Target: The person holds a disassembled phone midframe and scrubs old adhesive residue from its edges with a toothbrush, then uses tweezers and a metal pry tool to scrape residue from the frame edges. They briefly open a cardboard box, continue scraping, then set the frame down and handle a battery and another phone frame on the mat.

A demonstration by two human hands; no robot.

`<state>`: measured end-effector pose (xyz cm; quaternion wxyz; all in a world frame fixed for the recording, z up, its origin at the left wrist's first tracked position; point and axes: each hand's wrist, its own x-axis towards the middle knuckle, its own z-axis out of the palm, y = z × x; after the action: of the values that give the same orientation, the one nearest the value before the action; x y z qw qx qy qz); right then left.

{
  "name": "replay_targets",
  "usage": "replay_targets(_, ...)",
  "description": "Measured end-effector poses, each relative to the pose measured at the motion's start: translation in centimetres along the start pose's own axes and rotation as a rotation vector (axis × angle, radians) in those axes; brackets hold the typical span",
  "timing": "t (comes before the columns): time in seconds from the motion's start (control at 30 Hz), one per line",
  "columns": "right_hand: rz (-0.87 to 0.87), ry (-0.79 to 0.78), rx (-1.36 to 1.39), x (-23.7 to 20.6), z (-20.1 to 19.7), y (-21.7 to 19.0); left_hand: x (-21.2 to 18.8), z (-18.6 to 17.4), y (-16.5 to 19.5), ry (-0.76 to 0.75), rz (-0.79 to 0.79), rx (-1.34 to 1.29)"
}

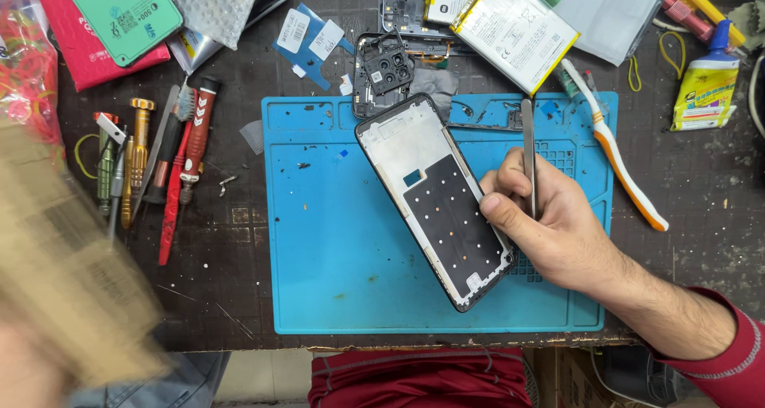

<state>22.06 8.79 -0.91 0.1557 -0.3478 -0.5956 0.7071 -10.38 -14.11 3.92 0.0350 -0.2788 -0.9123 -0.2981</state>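
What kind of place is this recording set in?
Most likely a phone repair bench: an opened phone frame lies on a blue work mat, screwdrivers sit beside it, and the right hand holds tweezers.

1. The lower left of the blue mat (335, 280) lies bare, open to a hand.
2. The phone frame (434, 197) and right hand (550, 225) fill the mat's centre.
3. Screwdrivers (151, 161) crowd the left; a toothbrush (621, 157) and battery (514, 29) block the upper right.

The phone frame (437, 199) lies on the mat (335, 249), screwdrivers (151, 161) left, toothbrush (617, 157) right.
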Motion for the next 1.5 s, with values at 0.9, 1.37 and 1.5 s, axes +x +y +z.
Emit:
replay_targets(0.9, -0.009, 0.072, 0.001, -0.1, 0.5, -0.1, 0.1, 1.4, 5.1, 0.064, 0.083, -0.008)
replay_targets(1.37, -0.032, 0.031, 0.111, -0.1, 0.2, -0.6, -0.3, 8.8, 16.1, -0.817, 0.082, -0.931)
replay_targets(1.5, -0.087, 0.097, -0.081, -0.2, 1.0, -1.4, 0.1, 10.3, 15.5, -0.850, 0.177, -0.892)
